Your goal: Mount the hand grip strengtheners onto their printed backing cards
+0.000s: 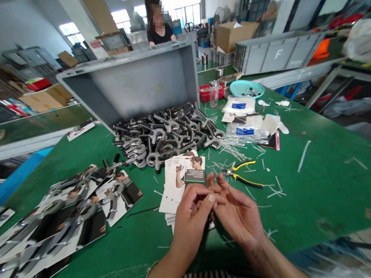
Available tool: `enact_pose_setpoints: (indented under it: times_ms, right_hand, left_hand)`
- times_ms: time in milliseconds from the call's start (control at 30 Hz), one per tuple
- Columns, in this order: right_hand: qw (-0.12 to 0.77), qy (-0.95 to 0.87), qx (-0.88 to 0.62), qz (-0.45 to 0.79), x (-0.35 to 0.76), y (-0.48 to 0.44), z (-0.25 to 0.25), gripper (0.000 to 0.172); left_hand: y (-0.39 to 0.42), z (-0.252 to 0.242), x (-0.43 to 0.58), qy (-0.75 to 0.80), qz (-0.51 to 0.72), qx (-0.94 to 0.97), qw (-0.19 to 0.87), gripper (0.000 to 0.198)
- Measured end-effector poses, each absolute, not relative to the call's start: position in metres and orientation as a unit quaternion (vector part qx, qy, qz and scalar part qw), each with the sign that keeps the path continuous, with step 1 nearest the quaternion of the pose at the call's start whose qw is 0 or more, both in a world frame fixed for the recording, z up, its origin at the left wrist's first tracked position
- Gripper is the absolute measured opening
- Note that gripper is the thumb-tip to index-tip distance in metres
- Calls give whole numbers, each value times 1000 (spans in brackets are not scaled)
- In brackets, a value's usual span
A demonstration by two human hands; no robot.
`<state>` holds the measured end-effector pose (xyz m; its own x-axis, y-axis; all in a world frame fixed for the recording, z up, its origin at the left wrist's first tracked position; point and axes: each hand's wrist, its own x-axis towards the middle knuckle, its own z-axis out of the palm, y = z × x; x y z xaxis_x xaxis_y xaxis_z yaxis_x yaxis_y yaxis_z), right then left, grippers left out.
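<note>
White printed cards (172, 185) lie stacked just beyond the left hand (194, 210) and right hand (240, 214); their fingers meet, and whether they pinch anything I cannot tell; the step seems fine finger work; lifting one card calls for a freed hand.

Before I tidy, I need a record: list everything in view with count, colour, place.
Table: one, green, centre
Crate: one, grey, tipped, back of table
Grips: many, grey-black, heaped at crate
Carded grips: several, grey-black, left
Cards: a stack, mostly white, centre
Pliers: one, yellow-black, right of cards
Ties: many, white, scattered
Packets: two, white, right of grips
Plate: one, turquoise, back right
Tray: one, red, left of plate
Jar: one, clear, before tray
Second crate: one, grey, background right
Cartons: several, brown, background
Person: one, dark top, behind crate
Other clutter: uncounted, too blurred
Left hand: one, by cards
Right hand: one, touching left
</note>
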<state>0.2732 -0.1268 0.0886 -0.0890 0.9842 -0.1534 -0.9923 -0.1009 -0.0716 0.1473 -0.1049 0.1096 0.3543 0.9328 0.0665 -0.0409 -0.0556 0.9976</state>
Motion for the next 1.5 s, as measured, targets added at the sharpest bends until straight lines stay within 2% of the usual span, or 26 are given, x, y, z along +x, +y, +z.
enact_pose_setpoints:
  times_ms: [167,467,1067,1300,1400,1500]
  right_hand:
    - [671,-50,-129,729,280,-127,87,49]
    - [678,-15,-105,727,287,-128,85,41]
    - [669,43,-67,739,282,-130,76,41]
    - [666,54,-79,740,280,-128,73,40]
    - [668,14,-109,736,278,-131,71,39]
    - [661,-129,-209,709,285,-127,64,29]
  left_hand:
    - [-104,106,152,391,410,571,593,13]
    - [-106,107,157,350,420,589,595,9]
    - [-105,100,152,375,408,673,490,5]
    - [-104,97,152,372,404,681,485,6]
    - [-102,96,154,371,405,686,478,7]
    - [-96,96,148,383,378,716,446,13]
